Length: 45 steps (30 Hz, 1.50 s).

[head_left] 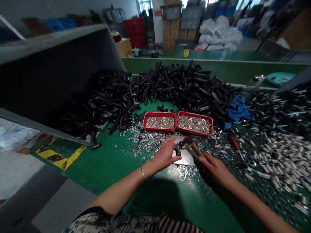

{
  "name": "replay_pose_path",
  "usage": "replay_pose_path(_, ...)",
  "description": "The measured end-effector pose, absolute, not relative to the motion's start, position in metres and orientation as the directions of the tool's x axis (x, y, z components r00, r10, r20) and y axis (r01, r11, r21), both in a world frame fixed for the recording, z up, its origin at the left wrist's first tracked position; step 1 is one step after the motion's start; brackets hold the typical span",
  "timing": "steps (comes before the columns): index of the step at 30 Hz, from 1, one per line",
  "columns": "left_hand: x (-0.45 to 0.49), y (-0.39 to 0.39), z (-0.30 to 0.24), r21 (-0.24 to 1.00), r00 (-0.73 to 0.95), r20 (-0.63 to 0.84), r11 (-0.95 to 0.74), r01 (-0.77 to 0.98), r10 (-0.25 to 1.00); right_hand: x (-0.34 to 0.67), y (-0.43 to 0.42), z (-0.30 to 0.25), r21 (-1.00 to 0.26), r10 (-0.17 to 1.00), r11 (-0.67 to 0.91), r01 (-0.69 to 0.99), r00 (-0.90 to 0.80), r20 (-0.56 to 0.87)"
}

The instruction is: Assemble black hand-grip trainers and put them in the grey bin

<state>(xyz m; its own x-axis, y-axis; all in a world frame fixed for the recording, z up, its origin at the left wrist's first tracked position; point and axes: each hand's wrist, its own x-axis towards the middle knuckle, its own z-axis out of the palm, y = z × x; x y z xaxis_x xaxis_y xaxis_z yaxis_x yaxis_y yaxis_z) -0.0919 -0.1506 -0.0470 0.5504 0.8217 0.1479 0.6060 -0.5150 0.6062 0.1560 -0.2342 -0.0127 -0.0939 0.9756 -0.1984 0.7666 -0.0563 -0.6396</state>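
Note:
My right hand point(212, 164) is closed around the wooden handle of a hammer point(198, 150), whose dark head is over a pale metal plate point(186, 159) on the bench. A small black part point(177, 149) sits on that plate beside the hammer head. My left hand point(166, 152) steadies the black part, thumb and fingers on either side of it; the exact grip is partly hidden. Behind the plate stand two red trays, the left tray point(159, 129) with tiny metal pieces and the right tray point(194, 132) with small metal pins. Loose metal rings point(187, 176) lie in front of the plate.
A large heap of black handle-like parts point(170, 81) fills the back of the green bench point(109, 174). To the right are a blue cloth point(236, 107), a red-handled screwdriver point(234, 142) and piled metal cylinders point(279, 158). A grey shelf panel point(48, 129) edges the left.

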Motion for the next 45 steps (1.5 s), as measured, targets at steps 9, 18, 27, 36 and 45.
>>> replay_pose_path(9,-0.091,-0.194,-0.025,0.813,0.262,0.254,-0.352,0.464,0.931,0.153,-0.221,-0.012,-0.713,0.968,0.163,0.682,0.030,0.249)
replay_pose_path(18,-0.108,-0.199,-0.007,0.692,0.549,0.345,-0.601,0.399,0.761,0.121,-0.226,-0.008,-0.840,0.963,0.268,0.472,-0.109,0.246)
replay_pose_path(27,-0.048,-0.018,0.024,0.564,0.598,0.308,-0.648,0.512,0.740,0.119,-0.267,-0.037,-0.749,0.891,0.370,0.550,0.017,0.453)
replay_pose_path(36,0.075,0.059,-0.003,0.645,0.246,0.040,-0.213,0.734,0.969,0.089,-0.250,-0.058,-0.952,0.943,-0.259,-0.161,0.170,-0.285)
replay_pose_path(45,0.058,0.081,0.007,0.847,0.053,0.166,-0.170,0.505,0.985,0.127,-0.228,-0.024,-0.741,0.923,-0.353,-0.571,-0.082,-0.376)
